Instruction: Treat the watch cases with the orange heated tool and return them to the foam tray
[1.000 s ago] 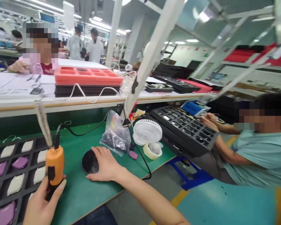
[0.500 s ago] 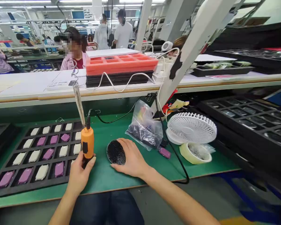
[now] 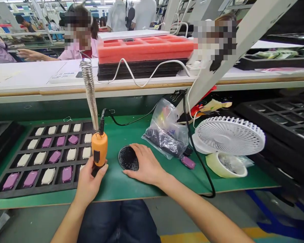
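My left hand [image 3: 90, 182] is shut around an orange corded hand tool [image 3: 99, 149], held upright with its black tip down inside my fingers. A metal spring sleeve [image 3: 89, 91] and black cable rise from the tool's top. My right hand [image 3: 147, 165] lies flat over a round black mesh disc [image 3: 128, 157] on the green work mat [image 3: 126, 189], hiding its right part. Left of the tool, a black foam tray [image 3: 48, 158] holds rows of white and purple flat pieces, close to my left hand.
A clear plastic bag [image 3: 166, 133] with dark contents, a white desk fan [image 3: 229, 135], and a roll of pale yellow tape [image 3: 225, 165] sit on the mat's right. A black cable crosses there. A white post [image 3: 233, 50] slants behind them. A co-worker [image 3: 78, 37] sits beyond the shelf.
The view has steadied from a strong tilt and moved closer to the mat. Both hands stay in the same hold on the tool and the mesh disc.
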Action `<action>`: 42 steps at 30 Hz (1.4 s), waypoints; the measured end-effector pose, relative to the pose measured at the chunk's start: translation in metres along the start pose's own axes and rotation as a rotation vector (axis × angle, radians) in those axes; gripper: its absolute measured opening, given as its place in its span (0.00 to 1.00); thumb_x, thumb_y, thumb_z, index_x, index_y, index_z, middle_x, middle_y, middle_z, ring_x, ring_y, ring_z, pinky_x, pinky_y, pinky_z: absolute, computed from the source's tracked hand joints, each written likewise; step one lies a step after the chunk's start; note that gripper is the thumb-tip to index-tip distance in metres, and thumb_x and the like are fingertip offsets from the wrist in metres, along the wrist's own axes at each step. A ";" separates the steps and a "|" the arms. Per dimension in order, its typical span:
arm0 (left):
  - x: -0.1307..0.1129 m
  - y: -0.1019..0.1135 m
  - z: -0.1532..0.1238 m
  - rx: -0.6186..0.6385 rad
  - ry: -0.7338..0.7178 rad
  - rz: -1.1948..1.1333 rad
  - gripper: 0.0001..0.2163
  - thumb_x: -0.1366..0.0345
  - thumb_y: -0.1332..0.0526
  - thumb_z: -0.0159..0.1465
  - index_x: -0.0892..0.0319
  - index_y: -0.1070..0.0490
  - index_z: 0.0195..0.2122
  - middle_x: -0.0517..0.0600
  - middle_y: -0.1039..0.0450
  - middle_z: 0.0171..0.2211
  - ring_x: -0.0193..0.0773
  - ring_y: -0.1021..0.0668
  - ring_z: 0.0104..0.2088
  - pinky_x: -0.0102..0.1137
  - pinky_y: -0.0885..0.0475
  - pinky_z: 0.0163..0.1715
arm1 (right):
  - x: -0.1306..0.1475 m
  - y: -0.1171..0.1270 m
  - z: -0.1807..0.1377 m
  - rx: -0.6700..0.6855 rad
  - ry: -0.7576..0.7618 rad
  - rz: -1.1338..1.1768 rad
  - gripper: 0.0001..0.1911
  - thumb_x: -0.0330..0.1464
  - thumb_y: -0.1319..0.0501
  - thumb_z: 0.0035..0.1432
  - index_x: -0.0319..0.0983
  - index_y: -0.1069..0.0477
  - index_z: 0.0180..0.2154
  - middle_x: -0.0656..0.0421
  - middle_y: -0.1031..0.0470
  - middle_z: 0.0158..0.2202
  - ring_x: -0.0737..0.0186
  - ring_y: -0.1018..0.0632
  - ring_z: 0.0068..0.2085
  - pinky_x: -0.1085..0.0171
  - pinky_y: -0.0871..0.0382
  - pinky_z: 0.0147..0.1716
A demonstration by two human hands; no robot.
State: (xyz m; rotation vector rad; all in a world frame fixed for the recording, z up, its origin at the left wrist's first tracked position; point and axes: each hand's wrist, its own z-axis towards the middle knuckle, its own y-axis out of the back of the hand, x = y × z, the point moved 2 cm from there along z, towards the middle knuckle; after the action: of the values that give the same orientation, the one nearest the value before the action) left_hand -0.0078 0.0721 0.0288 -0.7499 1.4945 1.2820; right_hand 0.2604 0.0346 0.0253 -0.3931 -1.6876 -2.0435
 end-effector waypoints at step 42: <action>0.007 0.002 -0.007 0.046 0.044 0.045 0.17 0.50 0.34 0.68 0.54 0.26 0.51 0.52 0.19 0.50 0.46 0.18 0.51 0.34 0.23 0.50 | 0.004 0.012 -0.016 0.257 0.108 -0.175 0.40 0.52 0.42 0.67 0.47 0.49 0.74 0.50 0.45 0.77 0.41 0.53 0.79 0.29 0.58 0.75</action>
State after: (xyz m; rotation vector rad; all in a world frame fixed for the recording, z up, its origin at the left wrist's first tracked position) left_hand -0.0135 0.0669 0.0224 -0.7224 1.5795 1.2673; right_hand 0.2637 0.0170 0.0340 -0.0509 -1.9438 -1.8924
